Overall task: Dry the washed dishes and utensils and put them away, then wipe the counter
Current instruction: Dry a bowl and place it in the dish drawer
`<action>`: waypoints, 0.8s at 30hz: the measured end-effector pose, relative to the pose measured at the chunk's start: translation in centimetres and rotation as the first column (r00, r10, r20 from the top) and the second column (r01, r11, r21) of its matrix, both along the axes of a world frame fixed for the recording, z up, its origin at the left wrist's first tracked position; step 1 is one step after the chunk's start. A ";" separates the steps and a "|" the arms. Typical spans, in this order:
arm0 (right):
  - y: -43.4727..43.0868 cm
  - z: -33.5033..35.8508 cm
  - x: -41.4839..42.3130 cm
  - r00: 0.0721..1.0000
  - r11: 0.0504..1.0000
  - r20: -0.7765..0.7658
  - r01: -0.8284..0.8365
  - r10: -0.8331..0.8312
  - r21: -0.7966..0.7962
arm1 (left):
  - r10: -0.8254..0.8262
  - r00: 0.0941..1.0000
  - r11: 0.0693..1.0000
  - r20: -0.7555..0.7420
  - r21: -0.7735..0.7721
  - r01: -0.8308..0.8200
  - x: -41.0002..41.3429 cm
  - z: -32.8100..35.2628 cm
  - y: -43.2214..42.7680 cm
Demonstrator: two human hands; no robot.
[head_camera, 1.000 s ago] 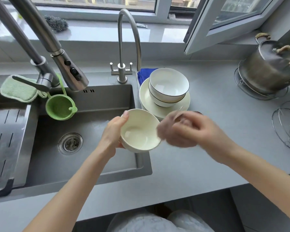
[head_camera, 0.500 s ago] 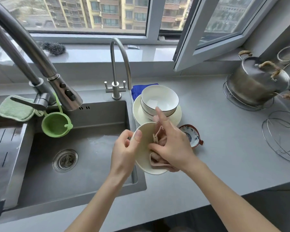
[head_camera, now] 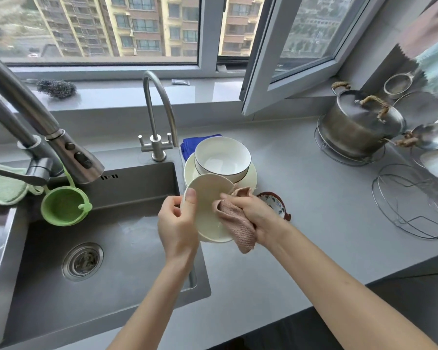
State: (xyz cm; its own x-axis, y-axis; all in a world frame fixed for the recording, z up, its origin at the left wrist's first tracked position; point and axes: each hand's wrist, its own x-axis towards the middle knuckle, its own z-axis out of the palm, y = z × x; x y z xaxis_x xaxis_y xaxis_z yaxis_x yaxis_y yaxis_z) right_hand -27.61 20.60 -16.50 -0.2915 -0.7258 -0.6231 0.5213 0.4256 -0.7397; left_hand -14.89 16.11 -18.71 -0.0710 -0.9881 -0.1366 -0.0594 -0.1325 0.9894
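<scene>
Our left hand (head_camera: 178,223) pinches the rim of the cream bowl (head_camera: 204,198), thumb over the edge, holding it tilted above the seam between sink (head_camera: 137,248) and table (head_camera: 314,223). Our right hand (head_camera: 254,213) is curled round a pink cloth (head_camera: 238,228), pressing it into the bowl. We judge that pinch thin: a hard push from the cloth could twist a wet bowl loose onto the steel edge. The small patterned dish (head_camera: 276,207) sits just behind our right wrist, the stacked bowls (head_camera: 223,160) just beyond; a wide sweep could knock either. Bare table opens rightward, before the wire rack (head_camera: 412,203).
</scene>
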 end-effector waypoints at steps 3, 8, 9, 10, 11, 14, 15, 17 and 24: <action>0.0 -0.6 1.0 0.977 0.996 0.199 0.083 -0.078 -0.015 | 0.221 0.967 0.971 -0.124 0.121 -0.206 -1.0 -0.4 2.0; 1.1 -1.9 1.3 0.992 0.994 0.072 0.107 -0.107 0.007 | -0.125 0.992 0.982 0.004 0.146 0.123 1.9 -1.4 3.0; 1.3 -2.0 0.9 0.998 0.999 -0.044 0.053 -0.053 0.008 | -0.290 0.957 0.944 0.026 0.171 0.281 3.0 -0.9 2.1; 1.4 -1.8 0.7 0.988 1.000 -0.151 -0.018 0.018 0.001 | -0.445 0.895 0.872 0.008 0.229 0.432 4.0 -0.2 0.7; 1.4 -1.4 0.4 0.964 0.994 -0.244 -0.112 0.104 -0.020 | -0.560 0.827 0.781 -0.050 0.301 0.547 4.6 0.5 -0.6; 1.0 0.7 0.5 0.772 0.918 -0.546 -0.396 0.326 -0.013 | -0.733 0.649 0.675 0.204 0.334 0.658 4.5 1.7 -3.4; 0.6 1.5 0.6 0.679 0.895 -0.642 -0.445 0.355 0.023 | -0.709 0.617 0.703 0.342 0.270 0.658 4.1 1.7 -3.8; -0.3 2.7 0.3 0.609 0.887 -0.717 -0.462 0.339 0.027 | -0.564 0.658 0.786 0.498 0.080 0.613 3.0 2.0 -3.6; -0.5 2.3 0.7 0.988 0.966 -0.147 0.005 -0.044 -0.258 | -0.151 0.976 0.977 0.159 0.172 0.123 0.4 1.8 -3.0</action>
State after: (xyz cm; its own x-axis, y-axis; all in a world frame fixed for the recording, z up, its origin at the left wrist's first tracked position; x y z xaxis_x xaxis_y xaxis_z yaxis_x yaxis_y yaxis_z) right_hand -26.94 20.05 -14.21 -0.3873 -0.8466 -0.3650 0.4037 0.2003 -0.8927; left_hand -14.52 13.14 -16.90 -0.1663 -0.9349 -0.3137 -0.2538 -0.2668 0.9297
